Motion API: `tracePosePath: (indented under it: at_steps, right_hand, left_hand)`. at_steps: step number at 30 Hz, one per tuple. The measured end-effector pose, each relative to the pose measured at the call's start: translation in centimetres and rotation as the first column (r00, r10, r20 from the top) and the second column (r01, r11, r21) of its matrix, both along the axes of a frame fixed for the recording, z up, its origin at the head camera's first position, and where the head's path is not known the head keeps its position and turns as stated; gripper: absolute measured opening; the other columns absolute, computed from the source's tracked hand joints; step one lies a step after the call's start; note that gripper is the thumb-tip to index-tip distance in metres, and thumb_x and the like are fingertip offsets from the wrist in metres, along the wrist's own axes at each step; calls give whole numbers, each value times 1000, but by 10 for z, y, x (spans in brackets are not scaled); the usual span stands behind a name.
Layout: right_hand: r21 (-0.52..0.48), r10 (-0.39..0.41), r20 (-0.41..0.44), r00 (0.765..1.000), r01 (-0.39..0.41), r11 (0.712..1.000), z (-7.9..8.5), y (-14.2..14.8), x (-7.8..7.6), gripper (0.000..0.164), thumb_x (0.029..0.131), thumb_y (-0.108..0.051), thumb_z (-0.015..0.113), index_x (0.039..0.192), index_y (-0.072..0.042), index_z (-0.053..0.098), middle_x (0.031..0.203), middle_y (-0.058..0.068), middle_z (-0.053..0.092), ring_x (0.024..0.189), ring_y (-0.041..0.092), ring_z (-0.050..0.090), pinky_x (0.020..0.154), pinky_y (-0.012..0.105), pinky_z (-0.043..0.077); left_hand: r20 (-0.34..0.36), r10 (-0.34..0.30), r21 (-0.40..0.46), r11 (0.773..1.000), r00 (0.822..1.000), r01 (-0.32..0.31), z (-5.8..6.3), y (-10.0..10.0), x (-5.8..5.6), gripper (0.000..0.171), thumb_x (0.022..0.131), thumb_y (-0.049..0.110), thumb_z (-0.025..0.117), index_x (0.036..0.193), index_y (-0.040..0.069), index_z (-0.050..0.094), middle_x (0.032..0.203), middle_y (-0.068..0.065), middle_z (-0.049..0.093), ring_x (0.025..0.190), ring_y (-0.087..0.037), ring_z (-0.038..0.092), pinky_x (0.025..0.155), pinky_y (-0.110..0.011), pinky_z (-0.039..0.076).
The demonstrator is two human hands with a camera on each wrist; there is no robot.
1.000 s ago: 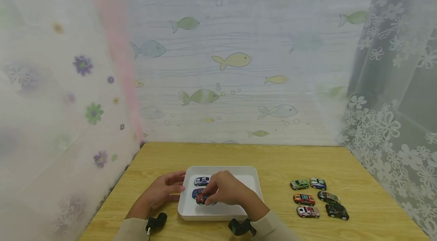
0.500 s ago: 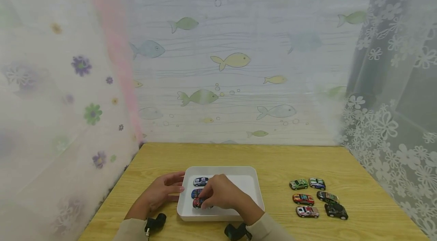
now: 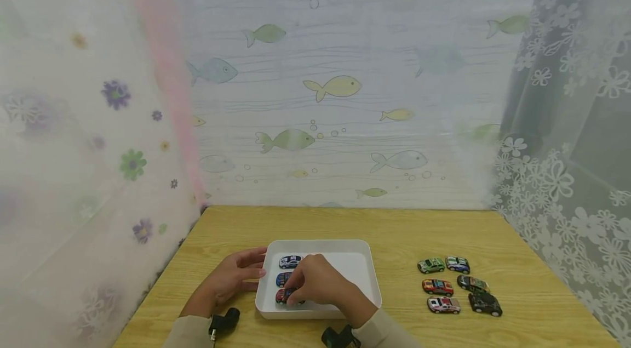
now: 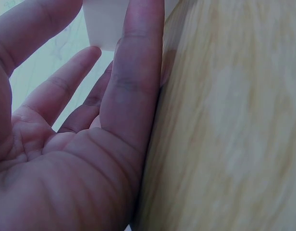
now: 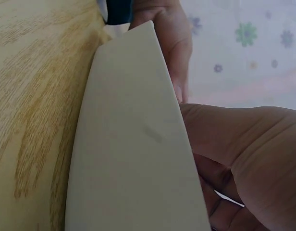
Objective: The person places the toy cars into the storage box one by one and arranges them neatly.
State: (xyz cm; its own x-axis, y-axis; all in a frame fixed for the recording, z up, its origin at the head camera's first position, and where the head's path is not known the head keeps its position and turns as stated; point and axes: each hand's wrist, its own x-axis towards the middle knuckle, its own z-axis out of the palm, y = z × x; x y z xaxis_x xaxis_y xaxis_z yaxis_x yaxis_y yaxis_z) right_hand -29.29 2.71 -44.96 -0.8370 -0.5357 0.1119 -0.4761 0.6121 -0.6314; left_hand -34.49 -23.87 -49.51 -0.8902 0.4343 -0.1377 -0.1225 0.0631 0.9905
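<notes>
In the head view my right hand [image 3: 322,282] pinches a red toy car [image 3: 281,296] in the front left part of a white tray [image 3: 352,271]. Behind it, a blue toy car [image 3: 282,279] and a white-and-blue toy car [image 3: 289,262] form a column; the hand partly covers all three. My left hand [image 3: 231,277] rests at the tray's left wall, fingers extended and thumb at the rim. From the left wrist, the same hand [image 4: 90,125] shows its palm, holding nothing. The tray's outer wall [image 5: 129,139] hides the right fingertips in the right wrist view.
Right of the tray on the wooden table [image 3: 394,227], several toy cars stand in two loose columns, among them a green car [image 3: 431,266], an orange-red car [image 3: 437,286] and a black car [image 3: 485,304]. Patterned curtains [image 3: 340,118] enclose the table's back and sides.
My right hand has moved the red toy car slightly left and toward me, so the gap to the blue car has grown. The left hand stays at the tray's left wall.
</notes>
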Motion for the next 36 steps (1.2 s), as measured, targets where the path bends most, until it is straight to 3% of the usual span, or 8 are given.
tracePosePath:
  at_steps: [15, 36]
  right_hand:
    - [6, -28, 11, 1000, 28, 1000, -6, -4, 1, 20, 71, -25, 96, 88, -23, 86, 71, -21, 72, 67, -7, 60, 61, 15, 51]
    - [17, -44, 34, 998, 44, 999, -10, -8, 0, 20, 72, -26, 96, 89, -25, 85, 72, -20, 73, 68, -5, 60, 62, 16, 51]
  left_hand:
    - [4, 4, 3, 1000, 1000, -4, 0, 0, 0, 74, 94, 10, 76, 158, 5, 40, 157, -28, 43, 127, -30, 62, 95, -51, 60]
    - [8, -6, 22, 1000, 1000, 6, 1, 0, 2, 74, 94, 10, 76, 158, 5, 39, 159, -27, 42, 136, -32, 56, 97, -51, 59]
